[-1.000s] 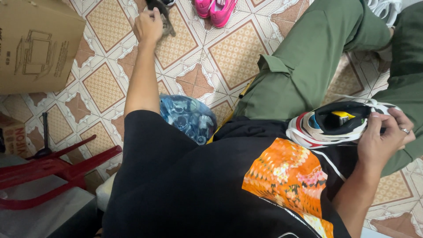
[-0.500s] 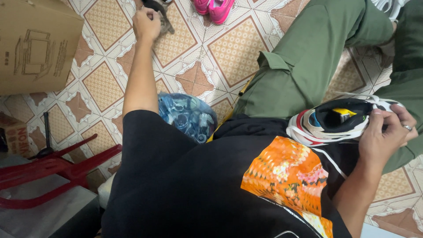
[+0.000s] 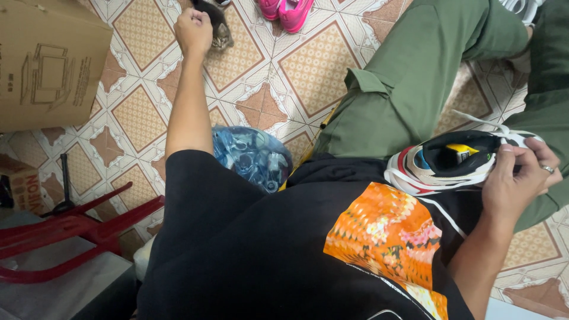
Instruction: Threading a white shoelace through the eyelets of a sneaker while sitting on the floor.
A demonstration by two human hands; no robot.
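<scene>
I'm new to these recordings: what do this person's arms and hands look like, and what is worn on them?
Both arms are bare below short black sleeves of a T-shirt with an orange floral print. The left hand wears nothing visible. The right hand has a ring on one finger. No gloves or watch show.

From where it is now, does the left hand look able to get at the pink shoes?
Probably yes. The left hand is stretched out over the tiles beside a small kitten, and the pink shoes lie just to its right with only bare floor between. The right hand holds a sneaker.
</scene>
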